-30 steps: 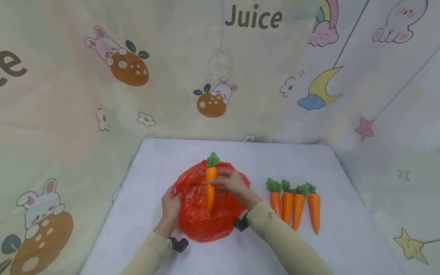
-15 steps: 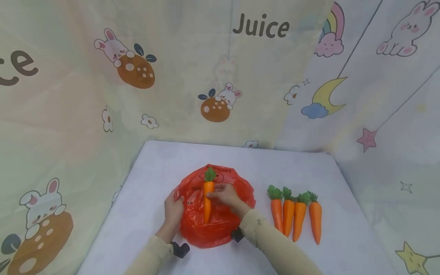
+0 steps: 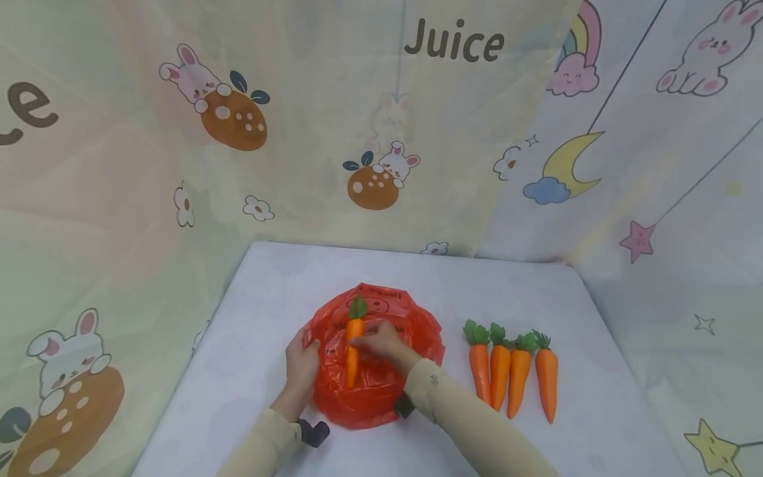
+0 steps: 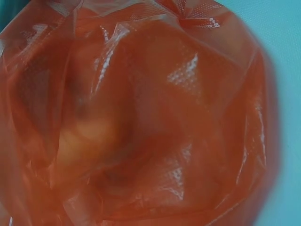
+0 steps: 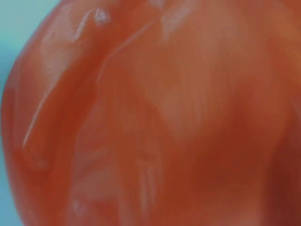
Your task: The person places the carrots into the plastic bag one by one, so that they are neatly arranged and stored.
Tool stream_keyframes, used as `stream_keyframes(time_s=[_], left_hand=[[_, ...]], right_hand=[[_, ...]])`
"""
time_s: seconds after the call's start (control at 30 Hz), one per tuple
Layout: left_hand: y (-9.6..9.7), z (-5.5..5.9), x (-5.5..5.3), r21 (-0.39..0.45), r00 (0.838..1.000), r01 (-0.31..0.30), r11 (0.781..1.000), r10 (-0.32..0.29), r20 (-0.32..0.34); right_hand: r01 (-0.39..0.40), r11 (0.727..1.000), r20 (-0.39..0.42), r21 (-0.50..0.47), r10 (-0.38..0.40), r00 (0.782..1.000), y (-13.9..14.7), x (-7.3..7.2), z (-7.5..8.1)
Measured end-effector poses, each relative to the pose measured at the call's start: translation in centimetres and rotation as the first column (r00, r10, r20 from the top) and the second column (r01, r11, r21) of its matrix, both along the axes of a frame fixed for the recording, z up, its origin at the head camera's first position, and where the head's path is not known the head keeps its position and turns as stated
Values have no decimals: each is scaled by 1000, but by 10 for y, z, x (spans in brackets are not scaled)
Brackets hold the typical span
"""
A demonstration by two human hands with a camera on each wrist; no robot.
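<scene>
The person's left hand point(image 3: 301, 364) holds the left edge of a red plastic bag point(image 3: 357, 414), with the thumb on the near side of the film, and the right hand point(image 3: 381, 341) pinches an orange carrot point(image 3: 354, 338) between the thumb and the fingers. This carrot is at the mouth of the bag, left of its middle, with the green leaves point(image 3: 358, 307) pointing to the far side and the thin tip pointing toward the person; how deep it is inside, I cannot tell. The bag sits on the white bench point(image 3: 226, 344) and shows dark printing on its far part. To the right of the bag, well apart from it, four more carrots lie in a row on the bench, also with leaves to the far side: three are close together, and the rightmost carrot point(image 3: 546, 385) lies a little apart from them. Both arms wear cream sleeves point(image 3: 477, 414), and a small black device point(image 3: 314, 433) is seen at the left wrist. Behind the bench hangs a pale cloth point(image 3: 298, 179), printed with rabbits, a yellow moon and the word "Juice". The left wrist view and the right wrist view are filled mostly by the wrinkled red film, rather blurred.
</scene>
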State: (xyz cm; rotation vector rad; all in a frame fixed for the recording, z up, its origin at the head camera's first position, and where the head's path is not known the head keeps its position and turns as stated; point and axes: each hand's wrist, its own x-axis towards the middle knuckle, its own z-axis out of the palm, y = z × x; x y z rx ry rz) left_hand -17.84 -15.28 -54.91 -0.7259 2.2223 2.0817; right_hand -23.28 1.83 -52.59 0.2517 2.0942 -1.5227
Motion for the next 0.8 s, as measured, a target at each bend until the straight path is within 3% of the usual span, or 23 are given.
stream_keyframes(time_s=[0.27,0.8], left_hand=[[2,1,-2,15,1000,2,1000,-3,2],[0,-2,-3,-9,1000,6,1000,-6,-6]], right_hand=[[7,999,36,-40,-6,999,-8,-1,-10],[-148,988,28,-31,149,988,-12,7,-3]])
